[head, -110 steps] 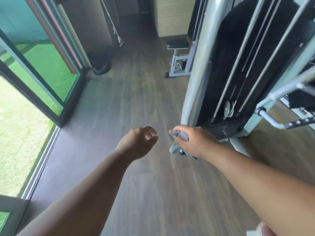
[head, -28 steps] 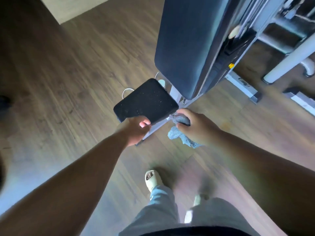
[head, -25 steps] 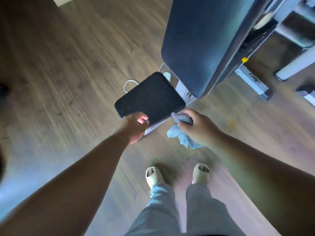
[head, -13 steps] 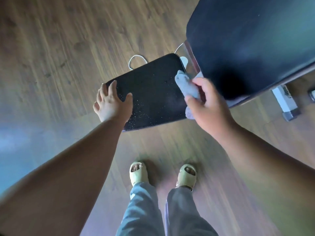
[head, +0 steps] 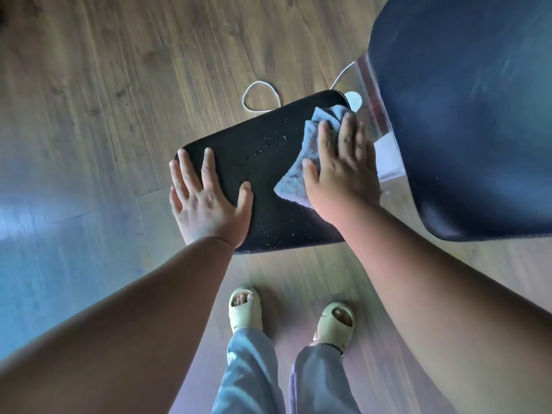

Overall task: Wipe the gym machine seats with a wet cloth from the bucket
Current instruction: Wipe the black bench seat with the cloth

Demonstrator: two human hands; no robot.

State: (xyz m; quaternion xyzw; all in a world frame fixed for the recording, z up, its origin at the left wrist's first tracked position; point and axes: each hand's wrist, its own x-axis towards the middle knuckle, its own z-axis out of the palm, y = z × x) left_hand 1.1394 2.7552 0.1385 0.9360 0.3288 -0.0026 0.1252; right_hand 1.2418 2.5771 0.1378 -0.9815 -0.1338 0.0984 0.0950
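A black padded machine seat [head: 263, 162] lies below me, speckled with pale dust or droplets. My left hand [head: 206, 201] rests flat on its near left corner, fingers spread. My right hand [head: 343, 168] presses a grey-blue cloth [head: 301, 171] flat against the seat's right side with straight fingers; part of the cloth sticks out past my fingertips and thumb. The bucket is out of view.
A large dark backrest pad [head: 472, 115] rises at the right, close to my right hand. A white cable loop [head: 260, 97] lies on the wooden floor [head: 119, 85] behind the seat. My feet in pale slides [head: 245, 312] stand just in front of the seat.
I have bent closer over the seat. My left hand went from gripping the seat's corner to lying flat on it. My right hand opened and spread the bunched cloth flat on the seat.
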